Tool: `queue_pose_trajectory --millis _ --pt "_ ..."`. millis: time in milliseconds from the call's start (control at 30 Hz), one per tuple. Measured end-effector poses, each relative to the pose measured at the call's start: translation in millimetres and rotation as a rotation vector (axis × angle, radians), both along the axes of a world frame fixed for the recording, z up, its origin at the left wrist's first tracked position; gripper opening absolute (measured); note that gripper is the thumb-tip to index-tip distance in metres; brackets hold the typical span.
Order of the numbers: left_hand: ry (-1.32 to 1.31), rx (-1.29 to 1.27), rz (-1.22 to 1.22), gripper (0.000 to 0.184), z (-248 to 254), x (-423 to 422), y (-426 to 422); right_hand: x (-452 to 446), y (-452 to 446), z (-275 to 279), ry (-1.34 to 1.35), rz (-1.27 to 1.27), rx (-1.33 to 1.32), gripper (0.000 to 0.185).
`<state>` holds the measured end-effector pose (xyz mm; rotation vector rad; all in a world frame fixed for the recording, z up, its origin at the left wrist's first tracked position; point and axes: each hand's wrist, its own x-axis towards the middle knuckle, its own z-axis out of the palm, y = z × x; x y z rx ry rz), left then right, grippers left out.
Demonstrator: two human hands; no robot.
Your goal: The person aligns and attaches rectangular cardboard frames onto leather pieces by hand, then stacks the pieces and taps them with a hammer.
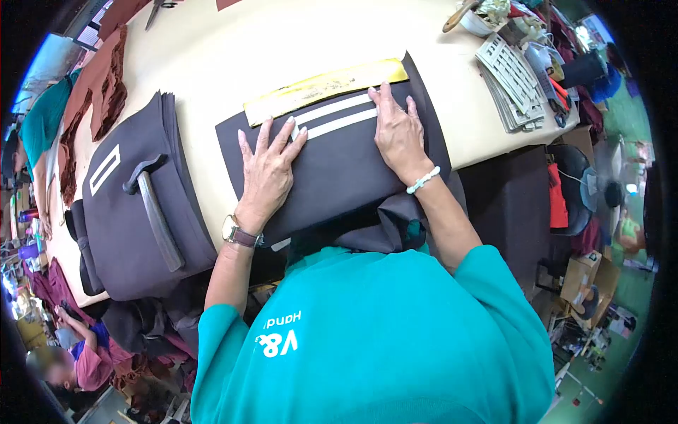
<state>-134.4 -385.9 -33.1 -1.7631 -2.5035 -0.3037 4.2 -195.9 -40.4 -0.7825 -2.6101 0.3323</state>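
A dark sheet of material lies on the table in front of me, its near edge folded toward my body. Two pale parallel strips run across its upper part. Beyond them a worn yellow strip lies across the sheet. My left hand rests flat on the sheet, fingers spread, with fingertips by the left ends of the strips and the yellow strip's near edge. My right hand lies at their right ends, fingers stretched out and touching the sheet. Neither hand grasps anything.
Left of me a hammer lies on a stack of dark sheets. Brown material hangs over the table's left side. At the right are a stack of slotted white templates and a brush. People work at left.
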Motion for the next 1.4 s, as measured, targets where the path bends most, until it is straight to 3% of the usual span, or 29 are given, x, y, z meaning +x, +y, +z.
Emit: queue_pose_trajectory --millis 167,267,333,400,633,767,800,867,933,967,1033,1267,1333,1400 --pt "-0.109 0.018 -0.048 0.056 0 -8 -3 -6 6 4 -0.086 -0.217 0.050 0.046" --pt "-0.074 0.007 -0.041 0.055 0 -7 0 -15 -20 8 -0.045 -0.015 0.286 0.050" --pt "-0.056 0.001 -0.044 0.054 6 -5 1 -31 -71 6 0.013 0.210 0.145 0.048" --pt "-0.047 0.009 -0.037 0.052 7 -4 0 -32 -87 -15 0.078 0.210 0.062 0.044" --pt "0.127 0.006 -0.042 0.043 9 6 -6 35 -4 -4 0.007 -0.031 0.015 0.045" --pt "0.143 -0.067 0.068 0.036 21 16 -24 24 18 7 -0.035 -0.181 0.052 0.047" --pt "0.108 -0.082 0.142 0.037 25 20 -32 17 31 21 -0.244 -0.266 0.030 0.047" --pt "0.041 -0.089 0.297 0.038 33 26 -37 -2 37 48 -0.165 -0.175 -0.018 0.046" --pt "-0.039 0.036 0.430 0.045 15 29 -39 -29 33 16 0.013 0.160 0.338 0.041" --pt "-0.068 0.102 0.501 0.048 12 33 -36 -40 16 22 -0.036 0.293 0.117 0.035" --pt "-0.072 0.146 0.640 0.053 -2 39 -30 -58 5 13 -0.009 0.503 0.086 0.027" --pt "-0.059 0.229 0.773 0.056 -7 43 -32 -38 78 2 0.149 0.176 0.222 0.020" --pt "-0.070 0.231 0.776 0.053 -9 44 -32 -17 101 10 0.001 -0.067 0.113 0.021" --pt "-0.060 0.216 0.766 0.051 -11 43 -34 12 101 26 -0.158 -0.218 0.266 0.030"
